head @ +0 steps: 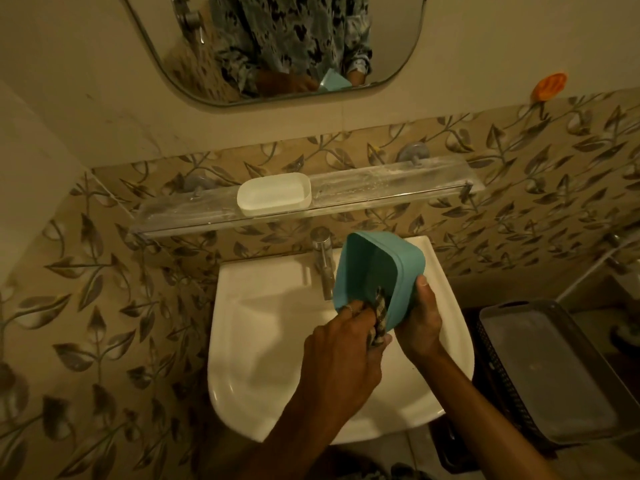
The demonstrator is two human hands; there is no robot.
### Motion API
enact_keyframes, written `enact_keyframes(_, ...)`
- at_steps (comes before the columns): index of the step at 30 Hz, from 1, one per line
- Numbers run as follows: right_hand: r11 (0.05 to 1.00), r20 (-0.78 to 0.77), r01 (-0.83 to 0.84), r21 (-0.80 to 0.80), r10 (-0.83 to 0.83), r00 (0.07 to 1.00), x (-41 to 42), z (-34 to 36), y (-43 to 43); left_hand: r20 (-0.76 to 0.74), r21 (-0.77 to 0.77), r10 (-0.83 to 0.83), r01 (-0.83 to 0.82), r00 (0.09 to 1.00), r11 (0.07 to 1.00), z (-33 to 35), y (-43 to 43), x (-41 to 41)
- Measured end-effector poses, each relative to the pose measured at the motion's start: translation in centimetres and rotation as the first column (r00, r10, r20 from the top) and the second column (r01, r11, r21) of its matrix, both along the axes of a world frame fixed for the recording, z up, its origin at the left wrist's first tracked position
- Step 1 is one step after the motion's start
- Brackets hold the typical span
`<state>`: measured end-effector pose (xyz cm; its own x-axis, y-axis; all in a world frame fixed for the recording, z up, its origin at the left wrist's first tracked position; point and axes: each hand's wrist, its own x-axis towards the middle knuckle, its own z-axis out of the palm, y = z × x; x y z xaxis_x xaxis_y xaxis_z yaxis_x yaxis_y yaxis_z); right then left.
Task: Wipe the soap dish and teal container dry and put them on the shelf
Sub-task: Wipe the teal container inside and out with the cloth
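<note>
The teal container (pixel 377 268) is tilted on its side over the sink, its opening turned left. My right hand (pixel 420 318) grips its lower right wall from outside. My left hand (pixel 341 355) holds a checked cloth (pixel 379 315) that is pushed into the container's mouth. A white soap dish (pixel 273 194) stands on the clear glass shelf (pixel 398 188) above the sink, left of the shelf's middle.
A white basin (pixel 263 334) with a chrome tap (pixel 323 261) lies below my hands. A dark basket with a grey tray (pixel 540 372) stands to the right. A mirror (pixel 273 46) hangs above the shelf, and an orange holder (pixel 549 86) sticks to the wall.
</note>
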<state>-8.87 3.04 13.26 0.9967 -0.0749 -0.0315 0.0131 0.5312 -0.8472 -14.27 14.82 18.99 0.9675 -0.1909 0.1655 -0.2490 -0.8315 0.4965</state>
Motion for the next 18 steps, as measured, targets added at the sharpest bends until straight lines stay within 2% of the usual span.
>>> enact_keyframes(3,0.967,-0.158,-0.164,0.194,0.196,0.968,0.1,0.1,-1.1,0.013,0.098,-0.028,0.027,1.000,0.995,0.3,1.4,0.8)
enact_keyframes(6,0.861,-0.112,-0.375,0.343,0.435,0.894,0.5,0.9,-2.2,-0.013,0.180,-0.062,0.063,0.998,0.982,0.5,2.8,1.6)
enact_keyframes(9,0.759,-0.112,-0.478,0.443,0.576,0.810,0.9,1.3,-2.5,-0.038,0.252,-0.117,0.123,0.992,0.960,0.6,2.3,1.4)
enact_keyframes(11,0.734,-0.099,-0.453,0.507,0.571,0.815,1.0,1.2,-2.6,-0.041,0.252,-0.131,0.138,0.990,0.958,0.4,1.8,1.0)
enact_keyframes(14,0.780,-0.094,-0.375,0.502,0.480,0.872,1.0,1.0,-2.5,-0.067,0.182,-0.128,0.139,0.989,0.974,0.2,1.9,1.4)
enact_keyframes(18,0.833,-0.028,-0.340,0.436,0.390,0.920,0.8,1.0,-1.4,-0.255,-0.020,-0.140,0.140,0.957,0.990,1.2,1.5,1.5)
